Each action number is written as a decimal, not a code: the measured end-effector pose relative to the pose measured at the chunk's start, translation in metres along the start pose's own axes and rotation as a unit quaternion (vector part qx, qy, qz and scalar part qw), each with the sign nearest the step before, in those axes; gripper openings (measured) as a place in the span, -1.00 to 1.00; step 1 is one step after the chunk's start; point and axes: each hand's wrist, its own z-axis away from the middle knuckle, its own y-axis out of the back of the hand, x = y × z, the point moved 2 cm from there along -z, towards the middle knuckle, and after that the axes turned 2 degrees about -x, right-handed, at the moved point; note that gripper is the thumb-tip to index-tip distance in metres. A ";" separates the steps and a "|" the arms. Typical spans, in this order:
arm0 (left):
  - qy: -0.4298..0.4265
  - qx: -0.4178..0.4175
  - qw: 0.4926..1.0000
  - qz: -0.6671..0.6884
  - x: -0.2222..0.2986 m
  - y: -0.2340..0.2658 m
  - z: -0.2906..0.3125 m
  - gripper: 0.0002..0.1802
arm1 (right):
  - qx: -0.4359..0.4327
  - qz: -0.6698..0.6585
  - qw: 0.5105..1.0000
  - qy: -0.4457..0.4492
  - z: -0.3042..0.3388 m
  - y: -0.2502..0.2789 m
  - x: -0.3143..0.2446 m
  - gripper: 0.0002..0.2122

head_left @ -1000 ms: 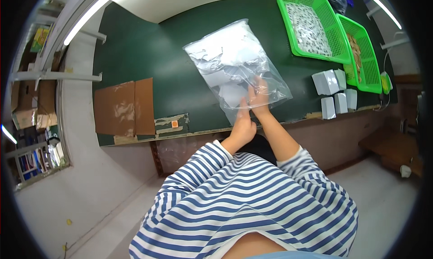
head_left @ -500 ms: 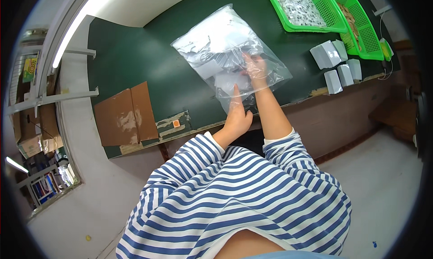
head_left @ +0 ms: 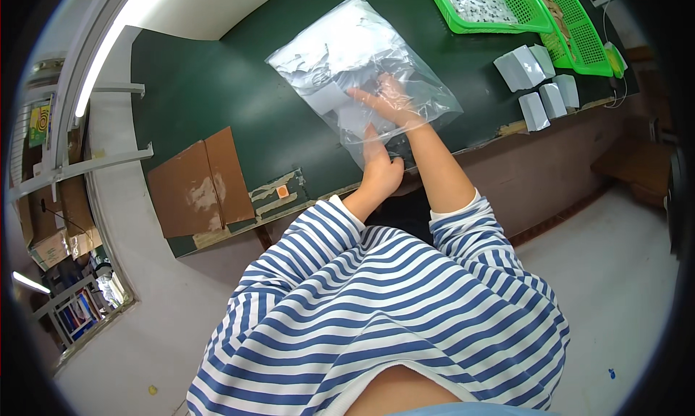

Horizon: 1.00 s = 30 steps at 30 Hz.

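Observation:
A large clear plastic bag (head_left: 427, 101) lies on the dark green table, its mouth toward me. White paper-like pieces (head_left: 347, 43) fill its far part, with a few loose white pieces (head_left: 352, 119) nearer the mouth. My right hand (head_left: 393, 103) reaches inside the bag, fingers spread beside the white pieces, and grips nothing that I can see. At the mouth, my left hand (head_left: 381, 168) holds the near edge of the bag between thumb and fingers, with one finger stretched along the plastic.
Small white boxes (head_left: 520, 68) stand in a group at the right by the table edge. Behind them sit green plastic baskets (head_left: 534, 14), one full of black-and-white small items (head_left: 478, 2). A folded brown cardboard piece (head_left: 188, 188) lies at the left, near a small orange-and-white square (head_left: 282, 191).
Inside the bag, my right hand has shifted left and spread its fingers over the white pieces. My left hand keeps its place at the bag's mouth. The view has tilted slightly.

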 end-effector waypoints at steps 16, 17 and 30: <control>0.020 0.180 0.983 -0.044 -0.035 0.008 -0.030 -0.12 | -0.087 0.316 0.943 0.053 0.025 -0.004 0.036 -0.39; 0.019 0.183 0.983 -0.018 -0.033 0.008 -0.032 -0.12 | -0.086 0.316 0.943 0.051 0.024 -0.008 0.037 -0.39; -0.218 0.171 0.945 -0.171 0.004 0.029 0.001 0.08 | 0.010 0.240 0.935 0.261 0.083 0.035 0.040 -0.83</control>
